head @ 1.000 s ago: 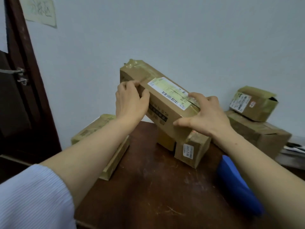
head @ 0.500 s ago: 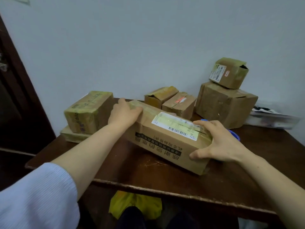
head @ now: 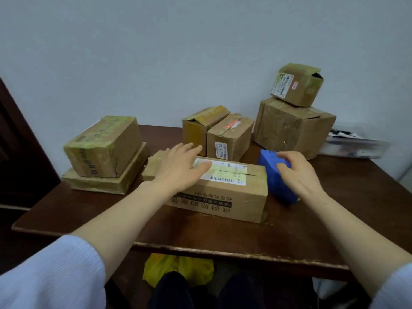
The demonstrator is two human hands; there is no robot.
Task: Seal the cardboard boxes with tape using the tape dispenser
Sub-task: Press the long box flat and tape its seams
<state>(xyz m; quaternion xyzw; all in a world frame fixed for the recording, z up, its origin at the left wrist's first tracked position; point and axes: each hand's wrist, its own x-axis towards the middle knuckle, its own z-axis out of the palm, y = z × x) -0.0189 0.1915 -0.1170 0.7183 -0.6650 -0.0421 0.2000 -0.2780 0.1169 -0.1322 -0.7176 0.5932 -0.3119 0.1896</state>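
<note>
A long cardboard box (head: 225, 197) with a white shipping label lies flat on the brown table (head: 301, 230), its top seam slit open through the label. My left hand (head: 178, 168) rests flat on the box's left top, fingers spread. The blue tape dispenser (head: 275, 175) stands just right of the box. My right hand (head: 298, 172) curls over the dispenser's top, thumb and fingers on it; how firm the hold is cannot be made out.
Two stacked taped boxes (head: 104, 150) sit at the left. Two small boxes (head: 223, 134) stand behind the long one. A large crumpled box (head: 292, 128) with a small box (head: 296, 84) on top is at back right, beside papers (head: 354, 143). Yellow cloth (head: 178, 270) lies below the table edge.
The long box came down from mid-air and now lies flat on the table. My right hand left the box's right end and moved onto the blue dispenser. My left hand flattened on top.
</note>
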